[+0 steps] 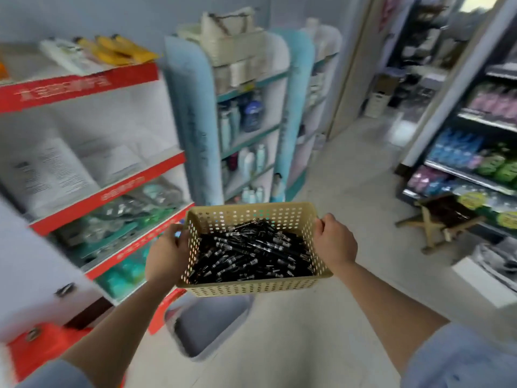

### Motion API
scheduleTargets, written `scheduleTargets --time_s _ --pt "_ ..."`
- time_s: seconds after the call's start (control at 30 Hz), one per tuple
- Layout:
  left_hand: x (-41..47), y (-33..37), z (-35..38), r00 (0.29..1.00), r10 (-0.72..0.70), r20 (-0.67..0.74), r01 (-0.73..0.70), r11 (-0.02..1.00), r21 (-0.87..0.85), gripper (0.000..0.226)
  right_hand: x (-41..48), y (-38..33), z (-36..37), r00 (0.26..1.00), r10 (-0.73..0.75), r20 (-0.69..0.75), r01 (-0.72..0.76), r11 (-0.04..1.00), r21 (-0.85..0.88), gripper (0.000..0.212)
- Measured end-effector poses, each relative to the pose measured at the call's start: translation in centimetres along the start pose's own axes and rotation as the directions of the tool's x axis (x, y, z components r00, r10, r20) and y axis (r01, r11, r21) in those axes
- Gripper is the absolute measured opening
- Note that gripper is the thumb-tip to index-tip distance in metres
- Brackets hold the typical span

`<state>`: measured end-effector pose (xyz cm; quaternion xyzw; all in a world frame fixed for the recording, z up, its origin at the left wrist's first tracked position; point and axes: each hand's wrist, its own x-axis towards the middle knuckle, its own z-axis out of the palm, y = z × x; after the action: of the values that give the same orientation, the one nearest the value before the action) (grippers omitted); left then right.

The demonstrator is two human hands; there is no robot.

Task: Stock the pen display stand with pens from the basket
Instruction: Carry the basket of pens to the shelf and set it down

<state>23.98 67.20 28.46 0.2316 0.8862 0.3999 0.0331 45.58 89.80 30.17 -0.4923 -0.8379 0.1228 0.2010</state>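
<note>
Carrying: I am holding a beige perforated plastic basket (251,287) out in front of me, above the shop floor (349,177).
Load: loose black pens with silver bands (251,250) are lying heaped and crisscrossed inside it.
Left hand (167,253): gripping the basket's left wall at the rim.
Right hand (334,242): clamping the right rim likewise.
Stand: no pen display stand is showing; the view is blurring, so I cannot tell where it is.
Nearby: red-edged shelf unit (106,191) on my left; grey plastic bin (207,329) below the basket; wooden stool (442,222) to the right.
Risk: I am judging a tilt would be spilling pens. Tripping on the bin or clipping the shelf could be causing it.
</note>
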Motion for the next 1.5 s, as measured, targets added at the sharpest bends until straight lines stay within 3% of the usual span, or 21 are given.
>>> scheduleTargets --time_s 0.27,0.53,0.8,0.93,1.13,1.5 --pt "0.6 16.1 14.3 0.973 0.187 0.138 -0.173 0.979 -0.106 0.025 5.1 16.4 -9.3 0.966 0.221 -0.131 -0.230 0.972 -0.058 0.028" --pt "-0.4 31.9 28.6 0.853 0.398 0.337 -0.339 0.914 -0.222 0.023 7.3 31.8 -16.0 0.829 0.493 -0.264 -0.514 0.858 -0.010 0.033" --pt "-4.1 47.0 43.4 0.620 0.624 0.476 -0.499 0.781 -0.376 0.021 7.8 45.1 -22.8 0.619 0.689 -0.378 -0.737 0.675 0.023 0.035" --pt "-7.1 53.9 49.1 0.490 0.692 0.531 -0.536 0.719 -0.442 0.024 7.2 50.5 -26.0 0.474 0.772 -0.424 -0.827 0.556 0.088 0.037" --pt "-13.3 63.1 57.6 0.329 0.747 0.578 -0.581 0.643 -0.500 0.026 5.9 59.2 -30.3 0.320 0.813 -0.486 -0.901 0.421 0.110 0.035" --pt "-28.5 78.7 70.8 0.148 0.786 0.601 -0.603 0.554 -0.575 0.027 3.0 76.5 -39.7 0.147 0.832 -0.536 -0.947 0.274 0.167 0.035"
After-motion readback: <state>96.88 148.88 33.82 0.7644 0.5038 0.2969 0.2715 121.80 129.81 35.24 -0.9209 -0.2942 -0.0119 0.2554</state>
